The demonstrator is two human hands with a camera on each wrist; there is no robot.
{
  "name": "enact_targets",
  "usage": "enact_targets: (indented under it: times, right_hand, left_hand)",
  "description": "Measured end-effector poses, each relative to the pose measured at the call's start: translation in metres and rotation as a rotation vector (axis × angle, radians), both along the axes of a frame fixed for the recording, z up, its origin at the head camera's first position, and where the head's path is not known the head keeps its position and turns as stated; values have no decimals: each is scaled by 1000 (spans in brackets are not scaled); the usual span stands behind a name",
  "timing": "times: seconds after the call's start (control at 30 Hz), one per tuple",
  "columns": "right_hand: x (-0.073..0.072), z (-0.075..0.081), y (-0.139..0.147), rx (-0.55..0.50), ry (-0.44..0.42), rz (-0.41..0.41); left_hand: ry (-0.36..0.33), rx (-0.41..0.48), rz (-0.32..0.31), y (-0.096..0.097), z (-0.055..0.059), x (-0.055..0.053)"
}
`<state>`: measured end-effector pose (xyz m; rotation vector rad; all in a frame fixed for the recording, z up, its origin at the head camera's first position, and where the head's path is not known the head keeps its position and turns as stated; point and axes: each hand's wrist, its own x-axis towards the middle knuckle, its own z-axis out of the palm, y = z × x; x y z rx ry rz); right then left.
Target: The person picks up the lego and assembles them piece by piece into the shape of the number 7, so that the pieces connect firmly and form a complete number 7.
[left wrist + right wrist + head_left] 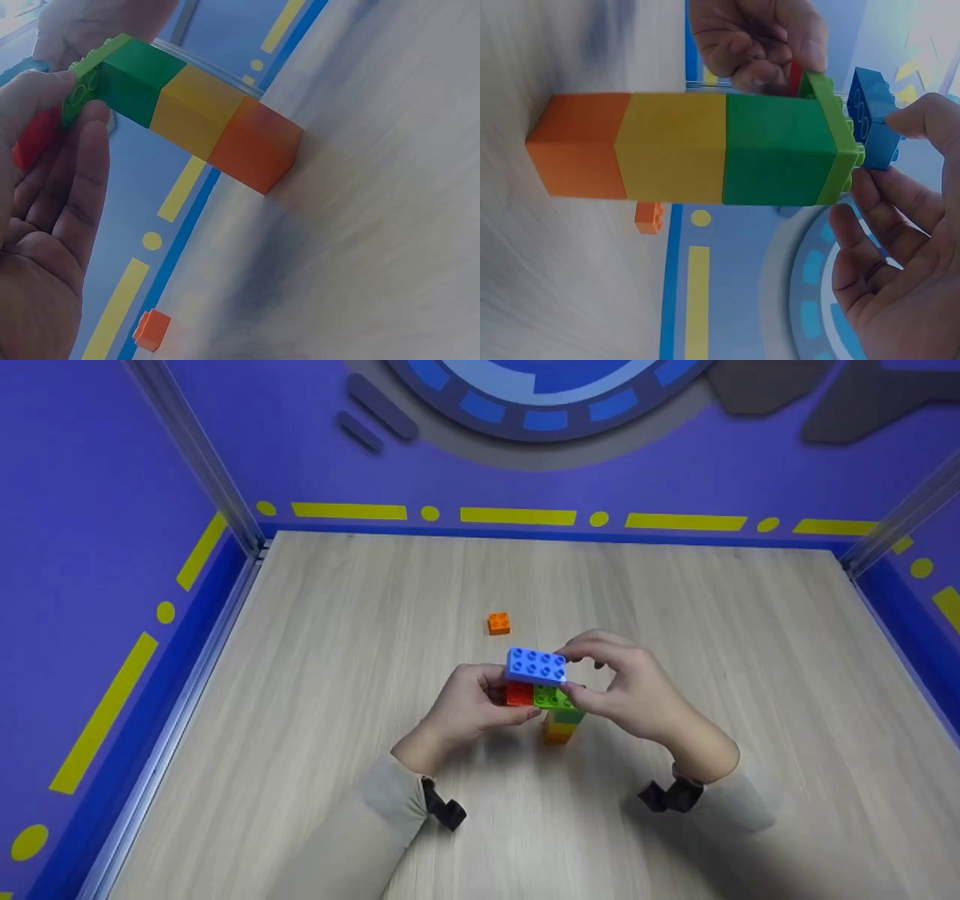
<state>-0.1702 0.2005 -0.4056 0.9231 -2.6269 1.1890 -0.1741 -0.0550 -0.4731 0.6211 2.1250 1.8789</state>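
In the head view a tower stands upright on the table: an orange block [581, 146], a yellow block [671, 146], a dark green block [776, 150], and on top a thin light green brick [831, 139] that juts out leftward. My left hand [469, 701] holds a red brick [519, 694] at that jutting end, its thumb by the light green brick's edge; the fingers partly hide the red brick. Between thumb and fingers, my right hand [637, 690] pinches the right end of a blue brick [535, 666]. A narrow gap parts the blue brick from the studs beneath it.
A small orange brick [499, 623] lies on the wooden table [360, 607], farther back than the tower. Blue walls [450, 480] with yellow markings border the table at the back and sides. A black strap [444, 806] is on the left wrist, another [675, 795] on the right.
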Motion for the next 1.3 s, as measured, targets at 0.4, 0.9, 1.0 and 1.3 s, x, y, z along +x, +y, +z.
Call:
enact_targets:
  times: [0.4,0.9,1.0,1.3]
  right_hand:
    - [11,-11,0,-40,-20,-16]
    - [10,-17,1,11,-55,-19]
    - [11,-17,1,29,-59,-14]
    - [17,-23,2,82,46,11]
  left_hand:
    - [-27,59,-34,1,0,-1]
    - [-64,59,-20,1,-3,-2]
    - [-57,60,-22,1,-3,-2]
    - [-72,57,-24,1,-3,-1]
